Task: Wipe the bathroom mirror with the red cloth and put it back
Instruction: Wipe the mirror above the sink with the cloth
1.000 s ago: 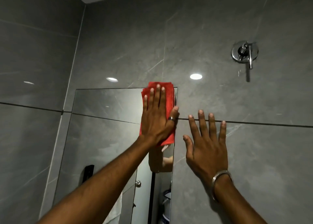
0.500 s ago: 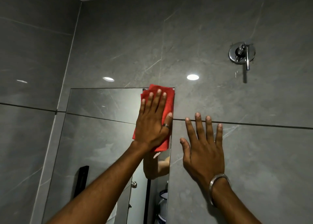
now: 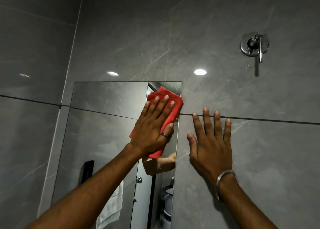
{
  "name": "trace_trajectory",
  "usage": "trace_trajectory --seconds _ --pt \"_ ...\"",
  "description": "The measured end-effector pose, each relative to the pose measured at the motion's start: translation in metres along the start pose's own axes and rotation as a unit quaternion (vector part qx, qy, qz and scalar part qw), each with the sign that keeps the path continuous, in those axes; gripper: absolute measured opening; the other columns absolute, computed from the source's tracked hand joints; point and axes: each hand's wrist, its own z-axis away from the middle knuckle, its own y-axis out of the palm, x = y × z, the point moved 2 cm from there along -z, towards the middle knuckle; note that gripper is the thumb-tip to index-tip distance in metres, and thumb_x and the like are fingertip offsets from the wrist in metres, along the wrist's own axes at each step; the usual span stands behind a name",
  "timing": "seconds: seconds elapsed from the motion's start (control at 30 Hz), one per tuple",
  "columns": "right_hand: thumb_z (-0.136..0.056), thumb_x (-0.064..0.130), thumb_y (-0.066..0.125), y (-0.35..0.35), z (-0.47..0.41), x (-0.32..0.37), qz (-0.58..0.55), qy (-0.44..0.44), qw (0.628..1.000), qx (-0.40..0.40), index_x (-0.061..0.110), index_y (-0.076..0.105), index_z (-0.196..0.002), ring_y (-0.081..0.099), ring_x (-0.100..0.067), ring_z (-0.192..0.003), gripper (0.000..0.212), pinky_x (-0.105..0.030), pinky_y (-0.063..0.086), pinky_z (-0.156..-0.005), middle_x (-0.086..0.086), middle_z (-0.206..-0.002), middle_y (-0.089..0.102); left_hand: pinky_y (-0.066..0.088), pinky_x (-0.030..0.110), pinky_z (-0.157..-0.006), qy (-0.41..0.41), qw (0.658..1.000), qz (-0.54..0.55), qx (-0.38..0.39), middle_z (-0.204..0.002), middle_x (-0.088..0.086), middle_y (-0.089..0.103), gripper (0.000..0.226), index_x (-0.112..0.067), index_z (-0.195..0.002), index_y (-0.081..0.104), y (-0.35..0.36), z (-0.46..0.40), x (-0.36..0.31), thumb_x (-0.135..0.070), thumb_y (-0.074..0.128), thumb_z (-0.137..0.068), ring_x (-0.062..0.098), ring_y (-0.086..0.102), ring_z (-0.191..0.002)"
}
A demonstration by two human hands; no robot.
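Note:
A frameless mirror (image 3: pixel 103 124) is set into the grey tiled wall. My left hand (image 3: pixel 154 124) lies flat on a folded red cloth (image 3: pixel 170 111) and presses it against the mirror's upper right part, close to the right edge. The cloth shows above my fingertips and below my palm. My right hand (image 3: pixel 209 142), with a metal bangle on the wrist, rests flat on the wall tile just right of the mirror, fingers spread and holding nothing.
A chrome wall valve with a lever (image 3: pixel 254 45) is mounted high on the right. The side wall (image 3: pixel 31 107) meets the mirror wall at the left. The mirror reflects a door, a white towel and a bin.
The left hand and cloth slid down from the mirror's top edge and tilted slightly to the right. The right hand stays flat on the wall.

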Motion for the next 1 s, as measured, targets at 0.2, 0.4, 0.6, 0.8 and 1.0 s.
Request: trace_trajectory --seconds 0.2,0.4,0.6,0.8,1.0 --pt "-0.103 0.053 0.03 0.002 0.003 0.001 -0.006 -0.001 1.0 -0.011 0.026 0.013 -0.167 -0.002 -0.032 -0.163 0.071 -0.059 0.002 -0.13 -0.007 -0.176 0.0 -0.004 0.052 -0.131 -0.172 0.984 0.042 -0.023 -0.174 0.008 -0.005 0.068 -0.016 -0.164 0.003 0.006 -0.001 -0.042 -0.048 0.017 -0.106 0.026 -0.008 -0.162" --pt "-0.105 0.055 0.028 0.006 0.028 0.012 -0.006 -0.004 1.0 0.001 0.025 0.006 -0.167 0.003 -0.035 -0.163 0.072 -0.058 0.002 -0.13 -0.009 -0.176 0.002 0.002 0.055 -0.131 -0.187 0.98 0.059 -0.023 -0.174 0.013 0.008 0.062 -0.013 -0.164 0.014 0.024 0.07 -0.078 -0.041 0.02 -0.109 0.033 0.004 -0.162" --pt "-0.106 0.055 0.029 0.007 0.067 0.025 -0.01 -0.008 0.999 0.029 0.025 0.013 -0.166 0.014 -0.038 -0.161 0.07 -0.058 0.004 -0.128 -0.011 -0.174 0.014 -0.003 0.052 -0.129 -0.175 0.982 0.062 0.031 -0.172 0.009 0.0 0.065 -0.011 -0.162 0.018 0.042 0.187 -0.113 -0.046 0.009 -0.109 0.023 -0.011 -0.16" --pt "-0.105 0.055 0.028 0.012 0.13 0.034 -0.004 -0.018 0.998 0.063 0.024 0.013 -0.166 0.012 -0.039 -0.16 0.07 -0.054 -0.006 -0.128 -0.012 -0.174 0.014 -0.006 0.048 -0.131 -0.197 0.977 0.051 0.056 -0.174 0.002 -0.011 0.065 -0.022 -0.165 -0.003 0.063 0.295 -0.143 -0.05 0.014 -0.108 0.025 -0.01 -0.162" --pt "-0.106 0.052 0.025 0.019 0.168 0.04 0.015 0.005 0.996 0.086 0.024 0.011 -0.167 -0.01 -0.027 -0.161 0.068 -0.051 -0.008 -0.129 -0.009 -0.174 0.01 0.003 0.049 -0.13 -0.17 0.981 0.081 0.051 -0.174 0.002 -0.01 0.07 -0.022 -0.165 -0.001 0.071 0.368 -0.165 -0.051 0.024 -0.107 0.03 0.003 -0.161"
